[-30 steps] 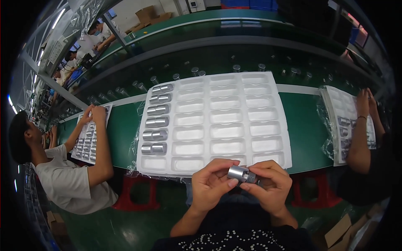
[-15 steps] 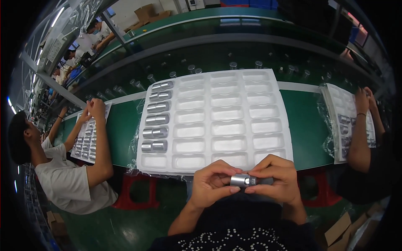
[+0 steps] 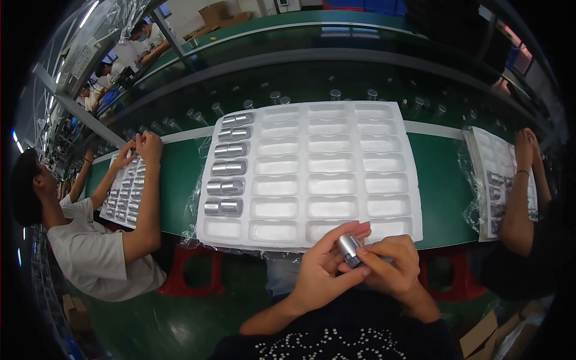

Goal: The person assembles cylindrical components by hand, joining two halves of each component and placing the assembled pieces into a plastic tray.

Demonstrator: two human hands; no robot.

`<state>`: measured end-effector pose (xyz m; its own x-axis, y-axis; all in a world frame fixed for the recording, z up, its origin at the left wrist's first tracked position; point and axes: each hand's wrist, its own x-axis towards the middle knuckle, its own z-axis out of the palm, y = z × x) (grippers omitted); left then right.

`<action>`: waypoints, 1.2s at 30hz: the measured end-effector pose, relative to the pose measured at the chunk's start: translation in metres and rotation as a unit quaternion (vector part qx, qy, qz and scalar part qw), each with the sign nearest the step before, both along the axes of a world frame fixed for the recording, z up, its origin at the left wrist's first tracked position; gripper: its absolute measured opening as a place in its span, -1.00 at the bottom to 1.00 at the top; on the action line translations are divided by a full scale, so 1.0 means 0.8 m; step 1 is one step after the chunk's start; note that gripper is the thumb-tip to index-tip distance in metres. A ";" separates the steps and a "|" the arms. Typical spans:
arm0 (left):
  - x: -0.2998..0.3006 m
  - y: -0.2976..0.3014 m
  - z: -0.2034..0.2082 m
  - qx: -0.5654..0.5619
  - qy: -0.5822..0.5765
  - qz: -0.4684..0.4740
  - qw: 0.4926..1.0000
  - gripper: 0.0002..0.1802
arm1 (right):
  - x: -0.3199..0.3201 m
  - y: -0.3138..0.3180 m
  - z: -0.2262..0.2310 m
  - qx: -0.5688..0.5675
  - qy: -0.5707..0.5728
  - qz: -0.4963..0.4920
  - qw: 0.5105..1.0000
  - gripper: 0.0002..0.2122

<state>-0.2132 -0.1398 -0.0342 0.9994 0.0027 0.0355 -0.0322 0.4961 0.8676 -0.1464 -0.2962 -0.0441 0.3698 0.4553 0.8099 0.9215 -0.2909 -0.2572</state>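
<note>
Close to my body, just off the near edge of the white tray [image 3: 312,243], a short silver metal cylinder [image 3: 349,245] with a darker lower end is tilted between my hands. Cupped under and around its left side is my left hand [image 3: 327,267], closed on it. The fingers of my right hand [image 3: 395,264] pinch its darker end from the right. Along the tray's left column lie several silver cylinders [image 3: 228,167] on their sides, in all compartments but the nearest; the other columns hold nothing.
Beyond the tray, several silver cylinders [image 3: 335,95] stand on the dark green belt [image 3: 306,78]. A person at the left [image 3: 102,240] works over a filled tray [image 3: 123,201]; another person's arm [image 3: 517,198] is over a tray at the right. Red stools [image 3: 192,273] stand under the table edge.
The cylinder has turned from lying level to a steep tilt. My left hand has shifted right and opened its palm upward beneath it; my right fingers have moved to its lower end.
</note>
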 end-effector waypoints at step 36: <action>0.031 0.186 0.045 0.756 -0.052 0.239 0.607 -0.75 | 0.413 0.070 0.021 -0.221 0.307 -0.261 0.888 -0.75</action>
<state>-0.1888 0.0092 0.0018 0.8892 0.1769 0.4219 0.0465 -0.9524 0.3014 0.1838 -0.2402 -0.0269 0.9343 0.3149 0.1671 0.3565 -0.8345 -0.4202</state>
